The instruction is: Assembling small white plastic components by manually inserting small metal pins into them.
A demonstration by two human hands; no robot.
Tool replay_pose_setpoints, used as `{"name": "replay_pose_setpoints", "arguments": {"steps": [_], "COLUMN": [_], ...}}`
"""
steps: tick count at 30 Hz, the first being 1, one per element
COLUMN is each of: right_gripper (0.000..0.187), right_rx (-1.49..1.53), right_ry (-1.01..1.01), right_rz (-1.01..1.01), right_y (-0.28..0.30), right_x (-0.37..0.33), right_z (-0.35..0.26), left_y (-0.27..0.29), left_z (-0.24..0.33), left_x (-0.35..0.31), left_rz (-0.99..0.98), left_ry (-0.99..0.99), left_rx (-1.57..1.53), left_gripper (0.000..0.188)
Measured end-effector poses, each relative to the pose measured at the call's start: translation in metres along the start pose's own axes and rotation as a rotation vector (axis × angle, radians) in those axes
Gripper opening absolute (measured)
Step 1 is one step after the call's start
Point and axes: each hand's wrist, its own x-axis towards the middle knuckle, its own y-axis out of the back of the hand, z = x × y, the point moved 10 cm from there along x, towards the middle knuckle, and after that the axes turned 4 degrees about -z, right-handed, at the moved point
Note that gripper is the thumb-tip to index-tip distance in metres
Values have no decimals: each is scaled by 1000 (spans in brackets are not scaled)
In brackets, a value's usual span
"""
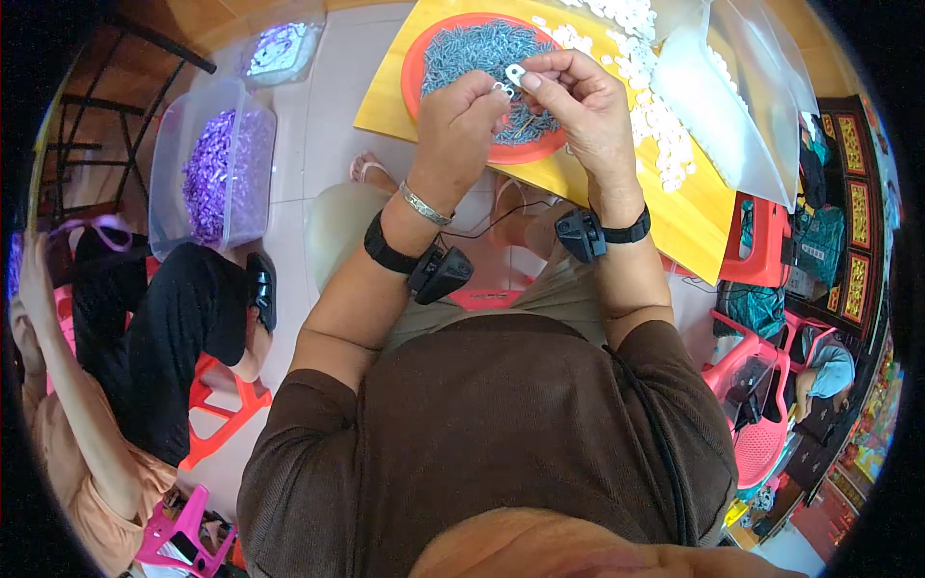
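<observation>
Over a red basin [412,91] heaped with slender grey-blue pieces [477,48] that look like screws, both my hands are raised close together. My right hand [593,116] pinches a small white piece with a hole [515,74] between thumb and fingertips. Just beside it, my left hand [453,135] is closed, with a small pale ring-like bit [502,89] showing at its fingertips; its exact kind is too small to make out. Many white pieces [660,135] lie scattered on the yellow tabletop [699,222] to the right of the basin.
A see-through plastic bin [742,106] lies at the table's right, near the white pieces. On the floor at left stands a translucent tub [252,183] of purple pieces. A co-worker [145,337] sits at far left. Red stools [761,241] are on the right.
</observation>
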Motion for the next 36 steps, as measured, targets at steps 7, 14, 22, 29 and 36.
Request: {"name": "replay_pose_setpoints", "arguments": {"steps": [7, 14, 22, 29, 36], "right_gripper": [13, 15, 18, 23, 25], "right_rx": [-57, 8, -57, -122, -211], "right_ry": [10, -12, 16, 56, 108], "right_rz": [-76, -107, -137, -155, -148], "right_y": [-6, -6, -7, -6, -10], "right_x": [0, 0, -1, -1, -2], "right_z": [4, 1, 0, -2, -13], "left_y": [-1, -10, -8, -10, -14], "left_z": [-4, 0, 0, -1, -4], "left_x": [0, -2, -1, -1, -2], "left_rz": [-32, -72, -59, -58, -85], "left_ry": [-13, 27, 64, 64, 105], "left_rx": [-2, -98, -192, -189, -259], "left_gripper": [16, 17, 18, 18, 19]}}
